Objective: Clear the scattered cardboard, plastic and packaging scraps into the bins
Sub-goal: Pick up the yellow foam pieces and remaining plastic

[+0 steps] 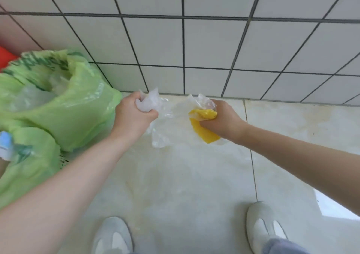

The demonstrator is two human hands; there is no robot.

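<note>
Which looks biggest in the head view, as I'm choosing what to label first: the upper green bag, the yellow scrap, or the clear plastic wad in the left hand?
1. upper green bag, by far the largest.
2. yellow scrap.
3. clear plastic wad gripped by the left hand.
The last two look close; fingers hide part of each.

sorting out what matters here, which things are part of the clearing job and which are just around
Part of the job:
left hand gripping clear plastic
right hand gripping yellow packaging
green bag

Just around:
shoes
tiled wall
red thing
</note>
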